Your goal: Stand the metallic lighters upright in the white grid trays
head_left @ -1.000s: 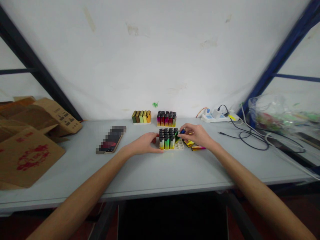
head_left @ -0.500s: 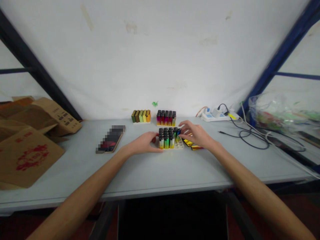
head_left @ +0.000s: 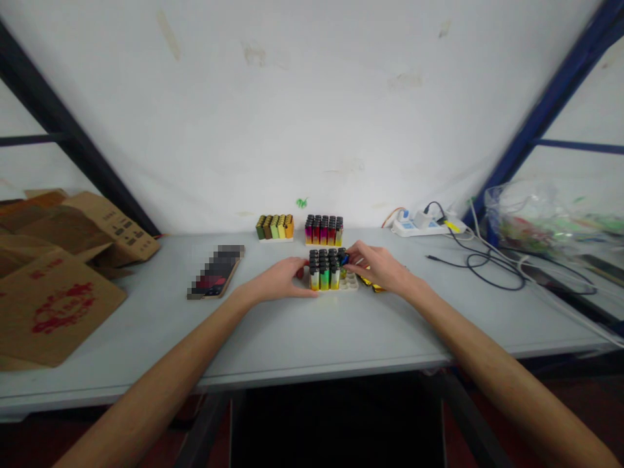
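Note:
A white tray (head_left: pixel 350 285) with several upright lighters (head_left: pixel 325 268) stands at the middle of the grey table (head_left: pixel 312 338). My left hand (head_left: pixel 279 279) rests against the tray's left side, fingers curled on it. My right hand (head_left: pixel 375 266) is at the tray's right side, fingers pinched on a blue-topped lighter (head_left: pixel 344 259) over the tray's right column. A few loose gold lighters (head_left: pixel 369 281) lie on the table under my right hand.
Two more trays of lighters stand near the wall, one green-yellow (head_left: pixel 275 227) and one red-pink (head_left: pixel 324 231). A phone (head_left: pixel 217 272) lies left of the hands. Cardboard boxes (head_left: pixel 58 260) fill the left end. A power strip (head_left: pixel 422 225), cables (head_left: pixel 487 270) and a plastic bag (head_left: pixel 541 224) are at right.
My right hand has moved slightly left over the tray's right column with a lighter pinched in its fingers. My left hand has stayed against the tray.

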The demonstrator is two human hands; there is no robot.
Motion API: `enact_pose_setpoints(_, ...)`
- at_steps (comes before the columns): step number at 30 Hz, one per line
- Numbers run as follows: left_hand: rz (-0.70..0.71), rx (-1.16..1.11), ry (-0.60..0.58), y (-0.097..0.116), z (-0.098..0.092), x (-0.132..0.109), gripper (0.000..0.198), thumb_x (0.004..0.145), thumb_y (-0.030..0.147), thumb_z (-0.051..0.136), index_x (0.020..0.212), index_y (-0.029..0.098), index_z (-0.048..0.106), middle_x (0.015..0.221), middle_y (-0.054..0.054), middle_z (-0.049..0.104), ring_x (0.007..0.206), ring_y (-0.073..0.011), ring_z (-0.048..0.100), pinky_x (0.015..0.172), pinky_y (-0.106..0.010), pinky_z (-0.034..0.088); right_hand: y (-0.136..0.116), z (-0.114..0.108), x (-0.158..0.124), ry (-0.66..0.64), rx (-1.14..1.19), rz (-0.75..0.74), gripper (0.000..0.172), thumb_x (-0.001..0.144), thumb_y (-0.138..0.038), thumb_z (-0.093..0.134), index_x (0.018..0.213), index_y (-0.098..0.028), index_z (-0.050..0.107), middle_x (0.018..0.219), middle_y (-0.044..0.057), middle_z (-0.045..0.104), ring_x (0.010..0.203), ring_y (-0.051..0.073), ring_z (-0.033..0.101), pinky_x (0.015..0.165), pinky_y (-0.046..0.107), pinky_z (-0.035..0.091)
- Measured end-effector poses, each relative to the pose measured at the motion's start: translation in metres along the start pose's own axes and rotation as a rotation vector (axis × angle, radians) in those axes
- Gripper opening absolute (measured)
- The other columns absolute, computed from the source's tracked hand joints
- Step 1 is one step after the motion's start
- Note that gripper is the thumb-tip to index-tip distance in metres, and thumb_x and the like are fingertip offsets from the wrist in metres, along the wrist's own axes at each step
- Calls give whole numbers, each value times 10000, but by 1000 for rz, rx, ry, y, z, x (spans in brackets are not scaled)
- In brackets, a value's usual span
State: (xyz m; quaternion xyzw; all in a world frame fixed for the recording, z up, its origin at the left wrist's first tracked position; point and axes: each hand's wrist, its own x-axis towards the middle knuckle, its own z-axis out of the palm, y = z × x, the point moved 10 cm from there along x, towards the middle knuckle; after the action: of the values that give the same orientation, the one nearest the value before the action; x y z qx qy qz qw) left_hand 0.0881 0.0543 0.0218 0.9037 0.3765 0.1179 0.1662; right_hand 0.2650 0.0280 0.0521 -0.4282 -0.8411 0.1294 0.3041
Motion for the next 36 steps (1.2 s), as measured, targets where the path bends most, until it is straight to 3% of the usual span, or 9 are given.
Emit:
enact_pose_setpoints(7, 4, -9, 17, -1, -1, 0, 702, 703, 742, 725, 1087, 158, 664, 934, -80, 684, 821, -266, 632, 730, -334, 475, 0, -1, 0, 4, 8, 25, 198, 930, -288, 676, 1074, -228, 554, 986, 75, 769, 802, 202, 747, 713, 343, 627)
enact_pose_setpoints(14, 6, 8, 4, -1, 1, 1, 720, 717, 749, 716, 1104, 146, 653, 954, -90, 691, 833, -272, 645, 744, -337, 477, -3, -27, -3, 134, 38, -10, 228, 916, -341, 698, 1041, -215, 554, 979, 81, 768, 794, 200, 751, 695, 327, 633)
enact_pose_setpoints(22, 7, -6, 2, 0, 0, 0, 703, 723, 724, 725, 1120, 148, 656, 961, -94, 691, 840, -277, 642, 752, -346, 482, 3, -1, -2, -31, 124, 35, 256, 907, -367, 706, 1072, -232, 564, 947, 48, 762, 775, 181, 741, 708, 312, 623)
enact_pose_setpoints(29, 5, -6, 16, -1, 0, 0, 700, 703, 740, 727, 1086, 157, 665, 936, -84, 682, 821, -268, 632, 733, -337, 478, 3, -6, 0, -24, 141, 68, 239, 861, -339, 736, 995, -234, 568, 840, 9, 753, 711, 169, 726, 666, 285, 581)
enact_pose_setpoints(36, 1, -15, 5, 0, 0, 0, 681, 710, 724, 730, 1083, 158, 661, 939, -82, 685, 818, -265, 633, 726, -334, 478, 11, 9, 3, -41, 105, 101, 203, 880, -337, 713, 940, -226, 554, 724, -8, 724, 648, 160, 696, 607, 258, 539)
